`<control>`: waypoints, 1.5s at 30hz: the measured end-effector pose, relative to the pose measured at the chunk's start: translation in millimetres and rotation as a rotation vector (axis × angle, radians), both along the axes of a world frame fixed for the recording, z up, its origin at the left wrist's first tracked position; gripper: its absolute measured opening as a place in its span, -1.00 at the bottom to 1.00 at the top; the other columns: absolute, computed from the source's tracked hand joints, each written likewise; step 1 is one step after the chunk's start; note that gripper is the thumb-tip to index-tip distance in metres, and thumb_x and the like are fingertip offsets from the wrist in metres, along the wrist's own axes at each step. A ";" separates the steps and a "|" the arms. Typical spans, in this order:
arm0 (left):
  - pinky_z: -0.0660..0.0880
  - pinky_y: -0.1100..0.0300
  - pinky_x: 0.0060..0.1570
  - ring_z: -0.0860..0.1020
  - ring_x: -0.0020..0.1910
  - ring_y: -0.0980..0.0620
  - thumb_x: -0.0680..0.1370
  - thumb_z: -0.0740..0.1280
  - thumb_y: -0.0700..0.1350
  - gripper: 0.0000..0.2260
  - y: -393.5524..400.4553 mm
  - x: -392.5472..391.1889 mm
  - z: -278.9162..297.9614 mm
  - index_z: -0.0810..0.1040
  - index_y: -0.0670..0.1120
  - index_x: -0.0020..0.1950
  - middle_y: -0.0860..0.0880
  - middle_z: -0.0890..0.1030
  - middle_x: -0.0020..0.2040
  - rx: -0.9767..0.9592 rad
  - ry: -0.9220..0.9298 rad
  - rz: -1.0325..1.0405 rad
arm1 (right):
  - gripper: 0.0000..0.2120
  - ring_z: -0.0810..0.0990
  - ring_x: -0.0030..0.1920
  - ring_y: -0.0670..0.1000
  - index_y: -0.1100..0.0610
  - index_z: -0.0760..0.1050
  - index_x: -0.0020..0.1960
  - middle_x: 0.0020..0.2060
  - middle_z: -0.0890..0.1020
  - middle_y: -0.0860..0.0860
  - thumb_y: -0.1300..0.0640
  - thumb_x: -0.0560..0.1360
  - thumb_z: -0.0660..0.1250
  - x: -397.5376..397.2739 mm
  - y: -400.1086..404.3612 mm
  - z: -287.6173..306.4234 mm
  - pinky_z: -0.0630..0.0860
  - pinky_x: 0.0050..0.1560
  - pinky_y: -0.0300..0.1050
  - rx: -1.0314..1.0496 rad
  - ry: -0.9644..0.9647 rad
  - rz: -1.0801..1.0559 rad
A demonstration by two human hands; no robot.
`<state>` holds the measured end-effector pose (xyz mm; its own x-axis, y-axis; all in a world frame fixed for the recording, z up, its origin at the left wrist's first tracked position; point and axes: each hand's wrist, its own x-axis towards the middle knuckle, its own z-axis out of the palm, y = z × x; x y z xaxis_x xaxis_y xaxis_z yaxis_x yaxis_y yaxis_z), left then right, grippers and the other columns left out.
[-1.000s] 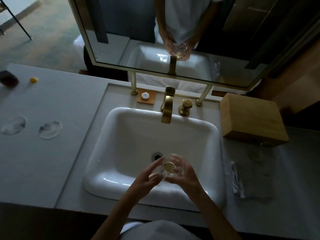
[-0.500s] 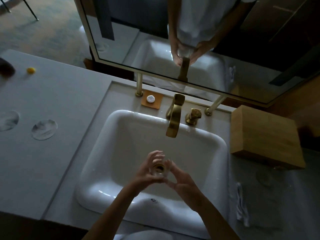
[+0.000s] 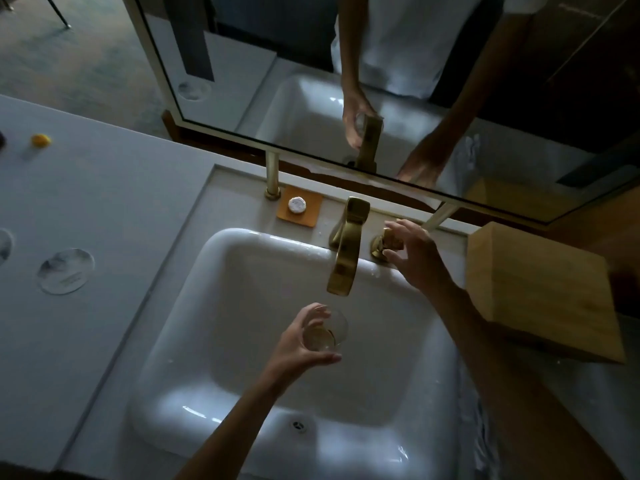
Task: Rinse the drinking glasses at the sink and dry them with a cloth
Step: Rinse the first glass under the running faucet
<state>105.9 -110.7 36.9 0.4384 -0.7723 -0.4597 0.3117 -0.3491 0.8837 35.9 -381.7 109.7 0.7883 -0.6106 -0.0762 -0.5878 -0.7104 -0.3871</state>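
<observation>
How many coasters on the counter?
2: one coaster left of the sink, another coaster cut off at the left edge. More may lie off-frame.

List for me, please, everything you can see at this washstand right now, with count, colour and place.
sink: one, white, centre of the counter.
faucet: one, brass, behind the basin, spout over it.
faucet handle: one, brass, right of the faucet.
drinking glass: one, clear, over the basin below the spout.
soap: one, white round bar, on an orange tray left of the faucet.
coasters: two, pale round, counter left; one cut off by the edge.
wooden box: one, tan, counter right.
mirror: one, pale frame, behind the sink.
left hand: grip around the glass.
right hand: open, fingers at the faucet handle.
</observation>
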 end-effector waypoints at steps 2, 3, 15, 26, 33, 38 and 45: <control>0.54 -0.16 0.28 0.51 0.35 0.07 0.24 0.65 -0.25 -0.19 -3.0 1.3 -0.6 0.39 0.00 0.41 -0.01 0.54 0.33 0.007 -0.001 -0.002 | -0.43 0.37 0.43 0.21 0.16 0.39 0.45 0.42 0.41 0.21 0.18 0.48 0.46 11.4 -15.9 -3.1 0.35 0.44 0.11 -0.024 0.153 0.112; 0.54 -0.17 0.28 0.51 0.35 0.09 0.25 0.65 -0.26 -0.19 -4.6 2.0 -1.2 0.39 0.01 0.41 0.00 0.54 0.34 0.010 -0.001 -0.004 | -0.43 0.39 0.42 0.21 0.17 0.38 0.45 0.41 0.41 0.22 0.17 0.49 0.44 15.8 -21.3 -5.0 0.37 0.42 0.09 -0.016 0.202 0.143; 0.52 -0.15 0.31 0.49 0.37 0.04 0.27 0.64 -0.29 -0.21 -20.8 4.1 -5.4 0.40 -0.04 0.42 -0.02 0.53 0.34 0.039 0.015 0.026 | -0.70 0.56 0.09 0.24 0.28 0.50 0.16 0.05 0.62 0.23 0.09 0.55 0.33 43.3 -18.9 -19.9 0.49 0.07 0.03 -0.014 0.272 -0.113; 0.55 -0.12 0.28 0.57 0.29 -0.15 0.23 0.62 -0.25 -0.16 -30.7 8.3 -2.2 0.36 -0.06 0.46 -0.16 0.54 0.33 0.005 0.068 0.028 | -0.63 0.55 0.07 0.22 0.16 0.46 0.29 0.07 0.61 0.21 0.08 0.52 0.37 35.7 -37.8 -8.2 0.51 0.02 0.07 -0.002 0.410 0.151; 0.50 -0.13 0.34 0.57 0.27 -0.23 0.24 0.60 -0.27 -0.19 -31.1 10.4 -5.4 0.37 -0.09 0.44 -0.21 0.57 0.29 -0.031 0.084 0.044 | -0.63 0.60 0.00 0.21 0.13 0.47 0.30 0.02 0.65 0.20 0.07 0.53 0.38 29.2 -40.4 -15.4 0.49 -0.09 -0.04 0.005 0.325 0.154; 0.50 -0.11 0.33 0.56 0.27 -0.19 0.23 0.62 -0.21 -0.21 -29.7 12.3 -7.1 0.39 -0.05 0.40 -0.18 0.54 0.30 -0.052 0.046 0.040 | -0.58 0.62 0.13 0.17 0.06 0.32 0.48 0.25 0.58 0.17 0.08 0.63 0.22 3.6 -23.7 -26.3 0.60 0.13 0.11 0.359 -0.066 -0.255; 0.51 0.14 0.27 0.54 0.29 -0.07 0.26 0.62 -0.19 -0.23 -26.9 14.5 -11.3 0.37 0.03 0.39 -0.11 0.52 0.32 -0.088 0.045 0.024 | -0.60 0.60 -0.01 0.19 0.28 0.46 0.27 0.01 0.64 0.20 0.53 0.53 0.07 -44.4 75.7 -49.8 0.54 -0.03 0.02 0.857 -0.288 -0.413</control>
<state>120.3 -137.5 25.7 0.4375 -0.8000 -0.4107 0.3594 -0.2631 0.8953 -8.5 -305.9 60.0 0.5837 -0.6694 -0.4595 -0.5290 0.1158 -0.8407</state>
